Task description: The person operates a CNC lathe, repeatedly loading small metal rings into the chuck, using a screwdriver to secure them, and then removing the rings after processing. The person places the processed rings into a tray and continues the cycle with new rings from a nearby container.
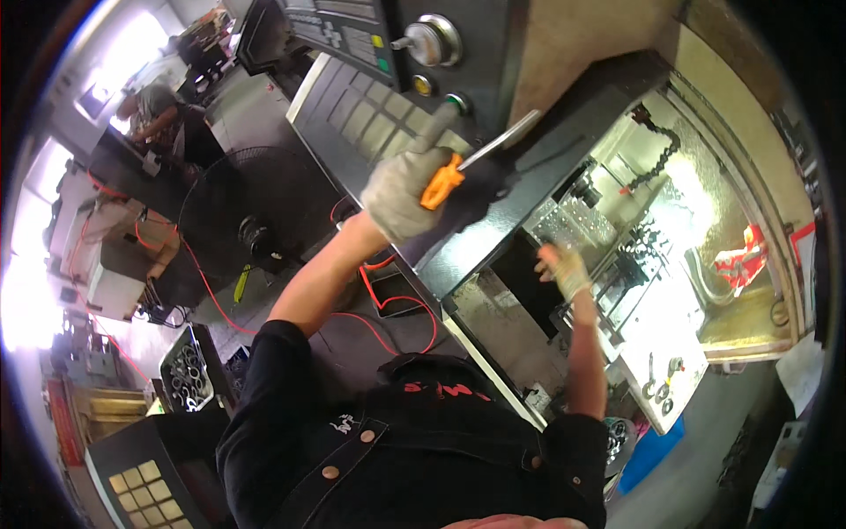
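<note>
Near buttons [424,85], left hand [403,196] clasps orange-handled tool [445,181].

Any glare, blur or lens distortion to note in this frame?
Head view: glare washes out the upper-left window and parts of the machine's lit interior; head view: the right hand looks soft, possibly from motion, while the orange-handled tool in the left hand reads more clearly; head view: fisheye bends straight edges, with darkened corners.
</note>
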`<state>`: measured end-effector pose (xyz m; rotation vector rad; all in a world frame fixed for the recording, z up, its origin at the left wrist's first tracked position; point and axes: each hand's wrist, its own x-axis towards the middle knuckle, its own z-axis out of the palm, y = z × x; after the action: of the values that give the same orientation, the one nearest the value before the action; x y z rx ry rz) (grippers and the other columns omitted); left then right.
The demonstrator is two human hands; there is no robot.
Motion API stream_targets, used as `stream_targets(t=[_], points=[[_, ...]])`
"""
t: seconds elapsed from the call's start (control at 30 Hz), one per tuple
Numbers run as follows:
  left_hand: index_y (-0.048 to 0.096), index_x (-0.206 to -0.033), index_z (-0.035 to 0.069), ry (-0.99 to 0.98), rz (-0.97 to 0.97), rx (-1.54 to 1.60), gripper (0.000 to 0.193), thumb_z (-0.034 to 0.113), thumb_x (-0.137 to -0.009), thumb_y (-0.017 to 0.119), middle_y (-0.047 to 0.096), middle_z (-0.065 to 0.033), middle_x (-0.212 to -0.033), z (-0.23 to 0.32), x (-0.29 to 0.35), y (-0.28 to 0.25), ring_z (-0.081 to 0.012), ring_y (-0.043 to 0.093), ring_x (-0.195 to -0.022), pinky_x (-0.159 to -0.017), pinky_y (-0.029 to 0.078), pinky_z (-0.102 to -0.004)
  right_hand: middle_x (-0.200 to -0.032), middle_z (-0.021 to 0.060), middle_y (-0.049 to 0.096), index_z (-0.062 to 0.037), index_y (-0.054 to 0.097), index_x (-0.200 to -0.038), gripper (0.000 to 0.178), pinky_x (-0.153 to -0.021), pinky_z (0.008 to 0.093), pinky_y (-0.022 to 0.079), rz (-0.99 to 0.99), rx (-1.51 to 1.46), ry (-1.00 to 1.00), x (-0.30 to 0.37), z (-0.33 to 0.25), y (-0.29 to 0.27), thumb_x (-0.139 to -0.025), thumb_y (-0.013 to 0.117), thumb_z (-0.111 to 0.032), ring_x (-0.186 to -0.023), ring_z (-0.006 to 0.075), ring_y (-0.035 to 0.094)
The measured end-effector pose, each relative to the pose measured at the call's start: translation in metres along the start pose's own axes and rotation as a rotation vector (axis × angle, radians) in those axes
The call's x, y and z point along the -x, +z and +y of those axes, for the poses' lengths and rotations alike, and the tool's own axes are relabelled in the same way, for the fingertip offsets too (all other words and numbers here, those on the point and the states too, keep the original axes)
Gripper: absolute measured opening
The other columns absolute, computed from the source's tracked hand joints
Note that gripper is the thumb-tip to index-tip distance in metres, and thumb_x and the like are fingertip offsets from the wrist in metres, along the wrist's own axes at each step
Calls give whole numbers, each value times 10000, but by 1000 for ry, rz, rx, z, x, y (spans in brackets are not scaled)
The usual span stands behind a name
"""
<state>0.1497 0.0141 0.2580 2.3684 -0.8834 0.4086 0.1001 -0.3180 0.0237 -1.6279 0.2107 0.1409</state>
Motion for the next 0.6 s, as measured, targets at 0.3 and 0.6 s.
stream_targets(t=[0.3, 0.6], points=[[578, -1061, 86, 143, -30, 106, 366, 53, -696, 575, 336, -149, -1460, -6, -1, -4, -376, 589, -1020, -830, 498, -403, -868, 77, 644, -50, 413, -1347, 550, -565, 200, 469, -270, -124, -92, 89, 43, 184, -864, 659, -147, -694, 116, 605], [409, -1342, 14, 222, -22, 609, 686, 11, -689, 620, 548, -156, -1194, -23, 122, 33, -292, 586, -1006, -839, 469, -347, -815, -15, 597, -70, 548, -1036, 289, -549, 229, 456, 202, -102, -86, 119, 31, 217, -802, 699, -143, -610, 66, 537]])
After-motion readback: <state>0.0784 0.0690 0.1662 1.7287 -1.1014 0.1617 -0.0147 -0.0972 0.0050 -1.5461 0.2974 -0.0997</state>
